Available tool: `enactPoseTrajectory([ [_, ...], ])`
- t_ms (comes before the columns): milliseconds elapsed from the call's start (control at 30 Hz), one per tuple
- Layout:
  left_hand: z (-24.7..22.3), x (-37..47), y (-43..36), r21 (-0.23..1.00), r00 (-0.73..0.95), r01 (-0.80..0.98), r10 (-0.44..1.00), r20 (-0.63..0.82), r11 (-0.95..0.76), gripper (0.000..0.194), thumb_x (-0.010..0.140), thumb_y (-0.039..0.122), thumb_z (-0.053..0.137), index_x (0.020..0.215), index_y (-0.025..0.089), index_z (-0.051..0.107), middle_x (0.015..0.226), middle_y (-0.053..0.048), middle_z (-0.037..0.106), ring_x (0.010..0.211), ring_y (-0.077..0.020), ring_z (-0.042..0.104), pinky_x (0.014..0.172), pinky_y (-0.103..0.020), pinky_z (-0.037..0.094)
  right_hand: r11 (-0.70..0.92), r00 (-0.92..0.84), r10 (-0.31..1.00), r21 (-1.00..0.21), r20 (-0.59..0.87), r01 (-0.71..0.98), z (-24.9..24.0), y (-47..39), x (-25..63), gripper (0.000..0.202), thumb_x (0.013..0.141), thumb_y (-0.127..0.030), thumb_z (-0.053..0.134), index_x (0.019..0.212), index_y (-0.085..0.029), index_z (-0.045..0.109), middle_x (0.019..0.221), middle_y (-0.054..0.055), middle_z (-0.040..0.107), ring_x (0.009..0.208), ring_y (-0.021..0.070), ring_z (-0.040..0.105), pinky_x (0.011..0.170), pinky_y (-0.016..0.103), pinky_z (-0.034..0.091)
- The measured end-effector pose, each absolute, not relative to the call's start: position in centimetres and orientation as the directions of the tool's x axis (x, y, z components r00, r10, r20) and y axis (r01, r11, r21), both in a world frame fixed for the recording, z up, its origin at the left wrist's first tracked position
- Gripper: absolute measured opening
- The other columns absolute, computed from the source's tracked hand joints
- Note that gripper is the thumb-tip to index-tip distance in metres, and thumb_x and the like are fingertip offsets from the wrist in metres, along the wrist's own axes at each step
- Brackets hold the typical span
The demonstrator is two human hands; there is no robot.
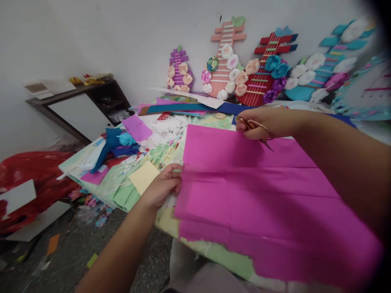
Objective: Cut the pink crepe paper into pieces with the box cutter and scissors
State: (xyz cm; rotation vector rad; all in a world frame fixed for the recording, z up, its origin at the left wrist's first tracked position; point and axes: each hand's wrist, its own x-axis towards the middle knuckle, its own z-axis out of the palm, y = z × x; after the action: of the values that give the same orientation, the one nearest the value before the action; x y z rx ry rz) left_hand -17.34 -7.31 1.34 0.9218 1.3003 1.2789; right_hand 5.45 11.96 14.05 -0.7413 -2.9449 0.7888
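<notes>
A large sheet of magenta paper [256, 203], creased by folds, spreads over the near part of the table and hangs past its front edge. At the sheet's left edge, my left hand [166, 185] pinches the paper between curled fingers. My right hand [259, 124] is closed round gold-handled scissors [268, 144] above the sheet's far edge, with the blade tips pointing down and to the right. Left of the sheet, partly behind my left hand, lies a pale yellow paper square [144, 177].
White string [171, 129], a purple paper piece [137, 127] and blue strips [183, 108] lie farther back on the table. Flower-decorated paper instruments [226, 61] lean against the wall. A dark-framed cabinet [79, 114] stands left; scraps and a red bag [33, 175] are on the floor.
</notes>
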Motion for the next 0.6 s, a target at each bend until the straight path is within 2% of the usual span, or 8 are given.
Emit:
enactPoseTrajectory([
  [133, 1.2, -17.7, -6.5, 0.950, -0.157, -0.294, 0.975, -0.160, 0.109, 0.032, 0.063, 0.017, 0.057, 0.091, 0.022, 0.041, 0.045, 0.012, 0.041, 0.032, -0.0027, 0.028, 0.034, -0.013, 0.021, 0.729, -0.881, 0.453, -0.512, -0.135, 0.454, 14.6, 11.6, 6.0, 0.014, 0.065, -0.012, 0.049, 0.072, -0.020, 0.039, 0.057, -0.006, 0.039, 0.045, 0.0052, 0.034, 0.041, 0.019, 0.026],
  [200, 1.0, -17.8, -5.9, 0.949, -0.122, -0.282, 0.976, -0.181, 0.141, 0.035, 0.064, 0.018, 0.057, 0.096, 0.020, 0.044, 0.045, 0.012, 0.039, 0.031, -0.0019, 0.024, 0.033, -0.013, 0.019, 0.732, -0.891, 0.436, -0.527, -0.126, 0.433, 14.8, 11.6, 6.2, 0.014, 0.067, -0.012, 0.049, 0.072, -0.020, 0.038, 0.056, -0.006, 0.038, 0.046, 0.0053, 0.034, 0.042, 0.019, 0.026],
  [267, 0.9, -17.7, -5.2, 0.954, -0.105, -0.254, 0.976, -0.189, 0.157, 0.037, 0.062, 0.018, 0.059, 0.097, 0.018, 0.047, 0.046, 0.011, 0.042, 0.032, -0.0015, 0.027, 0.034, -0.013, 0.020, 0.733, -0.895, 0.430, -0.535, -0.116, 0.421, 14.9, 11.6, 6.3, 0.013, 0.068, -0.012, 0.048, 0.072, -0.020, 0.038, 0.056, -0.006, 0.038, 0.046, 0.0052, 0.034, 0.041, 0.019, 0.025],
  [333, 0.9, -17.4, -4.7, 0.973, -0.094, -0.175, 0.981, -0.170, 0.152, 0.036, 0.060, 0.019, 0.060, 0.095, 0.016, 0.051, 0.050, 0.007, 0.048, 0.035, -0.0033, 0.036, 0.036, -0.015, 0.028, 0.729, -0.893, 0.436, -0.537, -0.114, 0.425, 14.8, 11.7, 6.2, 0.013, 0.068, -0.013, 0.048, 0.072, -0.020, 0.037, 0.056, -0.007, 0.037, 0.045, 0.0049, 0.032, 0.040, 0.018, 0.024],
  [433, 1.3, -16.7, -4.1, 0.990, -0.025, 0.052, 0.991, -0.130, 0.131, 0.024, 0.064, 0.023, 0.058, 0.087, 0.014, 0.058, 0.059, 0.000, 0.058, 0.050, -0.0117, 0.053, 0.049, -0.023, 0.042, 0.722, -0.888, 0.441, -0.537, -0.129, 0.436, 14.3, 11.9, 6.0, 0.014, 0.067, -0.013, 0.049, 0.070, -0.020, 0.037, 0.055, -0.007, 0.036, 0.044, 0.0050, 0.031, 0.039, 0.019, 0.023],
  [533, 2.0, -16.4, -3.8, 0.966, 0.053, 0.242, 0.993, -0.102, 0.086, 0.011, 0.063, 0.020, 0.057, 0.071, 0.015, 0.063, 0.064, -0.001, 0.062, 0.064, -0.0178, 0.058, 0.060, -0.029, 0.045, 0.716, -0.898, 0.417, -0.558, -0.141, 0.420, 13.7, 12.2, 5.6, 0.015, 0.067, -0.013, 0.049, 0.069, -0.020, 0.036, 0.056, -0.006, 0.037, 0.045, 0.0055, 0.032, 0.040, 0.019, 0.024],
  [600, 2.4, -16.5, -3.5, 0.943, 0.064, 0.328, 0.995, -0.072, 0.047, 0.011, 0.057, 0.014, 0.059, 0.066, 0.017, 0.065, 0.067, -0.001, 0.063, 0.071, -0.0201, 0.058, 0.066, -0.030, 0.045, 0.709, -0.903, 0.404, -0.575, -0.144, 0.409, 13.3, 12.4, 5.4, 0.015, 0.067, -0.013, 0.049, 0.070, -0.020, 0.036, 0.056, -0.006, 0.037, 0.045, 0.0058, 0.033, 0.041, 0.019, 0.025],
])
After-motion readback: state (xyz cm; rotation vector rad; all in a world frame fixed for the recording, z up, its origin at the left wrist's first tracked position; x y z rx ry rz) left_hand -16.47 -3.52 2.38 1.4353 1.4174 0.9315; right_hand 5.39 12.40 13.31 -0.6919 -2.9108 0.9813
